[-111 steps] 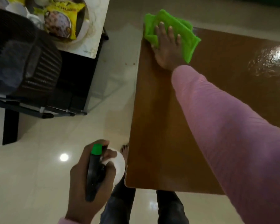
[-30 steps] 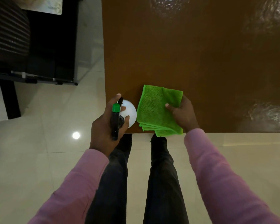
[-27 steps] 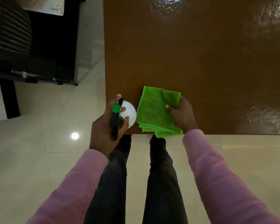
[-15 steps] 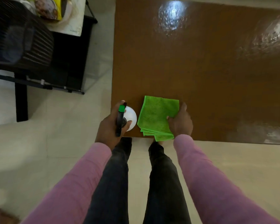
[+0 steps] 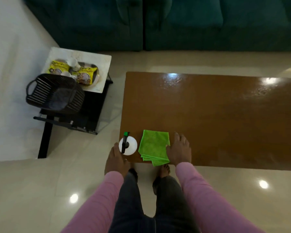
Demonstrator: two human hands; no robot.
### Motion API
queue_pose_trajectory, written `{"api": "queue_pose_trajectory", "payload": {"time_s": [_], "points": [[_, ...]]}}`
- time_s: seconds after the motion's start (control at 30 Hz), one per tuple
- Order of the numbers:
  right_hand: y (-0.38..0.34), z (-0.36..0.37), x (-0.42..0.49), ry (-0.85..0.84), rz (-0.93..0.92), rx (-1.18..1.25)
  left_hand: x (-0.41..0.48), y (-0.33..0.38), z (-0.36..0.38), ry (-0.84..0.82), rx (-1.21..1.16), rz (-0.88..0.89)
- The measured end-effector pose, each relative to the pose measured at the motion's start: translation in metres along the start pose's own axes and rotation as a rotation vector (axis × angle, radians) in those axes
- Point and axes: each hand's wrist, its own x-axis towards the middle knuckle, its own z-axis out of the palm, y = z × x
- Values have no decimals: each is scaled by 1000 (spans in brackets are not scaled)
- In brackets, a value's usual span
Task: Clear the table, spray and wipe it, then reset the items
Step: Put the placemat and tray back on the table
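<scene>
A white spray bottle (image 5: 130,147) with a black trigger and green nozzle stands on the near left corner of the brown table (image 5: 217,118). My left hand (image 5: 117,159) sits just off that corner. Its thumb is beside the bottle's body and no finger is on the trigger head. A folded green cloth (image 5: 154,147) lies flat on the table right of the bottle, its near end hanging over the edge. My right hand (image 5: 179,148) rests open on the table beside the cloth, with its thumb touching the cloth's right edge.
A low side table (image 5: 104,64) at the left carries a tray with yellow snack packets (image 5: 86,75) and white cups. A dark slatted basket (image 5: 55,94) sits in front of them. A dark green sofa (image 5: 175,22) runs along the far side. The table top shines wet.
My view has risen and pulled back, showing the sofa and side table. My left hand has come off the bottle's head, and my right hand has slid off the cloth onto the table.
</scene>
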Motion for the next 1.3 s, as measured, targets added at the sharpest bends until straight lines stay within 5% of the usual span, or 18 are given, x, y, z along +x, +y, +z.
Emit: {"api": "queue_pose_trajectory", "payload": {"time_s": [0.3, 0.57, 1.3], "points": [[-8, -12, -50, 96, -254, -157, -53, 37, -8, 178, 279, 249], [-48, -20, -51, 159, -321, -221, -52, 20, -35, 217, 336, 284], [-283, 68, -127, 245, -395, -201, 4, -175, -208, 172, 401, 244]]}}
